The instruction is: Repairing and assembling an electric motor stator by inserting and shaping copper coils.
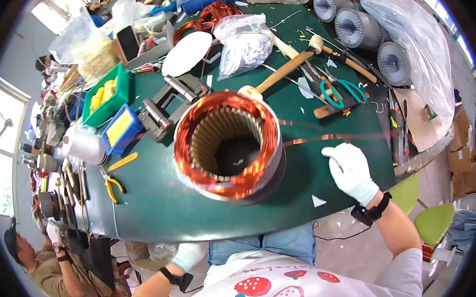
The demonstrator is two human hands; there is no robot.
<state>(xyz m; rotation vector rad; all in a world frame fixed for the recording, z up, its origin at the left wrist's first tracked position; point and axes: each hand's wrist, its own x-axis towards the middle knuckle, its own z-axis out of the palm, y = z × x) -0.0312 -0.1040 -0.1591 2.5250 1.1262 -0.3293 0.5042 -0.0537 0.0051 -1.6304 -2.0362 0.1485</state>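
A motor stator [275,168] with orange-red copper windings around its rim and slots lined inside stands upright on the green table, its bore facing up. Flat copper leads [313,139] run from it to the right. My right hand [351,172], in a white glove, is just below these leads, apart from the stator. Its fingers are curled together with one digit jutting left; whatever they hold, if anything, is hidden. My left hand [191,256], also gloved, is down by my lap at the table's front edge, its fingers out of sight.
A wooden-handled mallet [285,72], teal-handled scissors [332,95] and a metal fixture [158,117] lie behind the stator. Left are yellow-handled pliers [112,188], a blue tray [121,130] and a green bin [109,96]. Bare stator cores [358,29] stand far right. A co-worker [56,265] sits at left.
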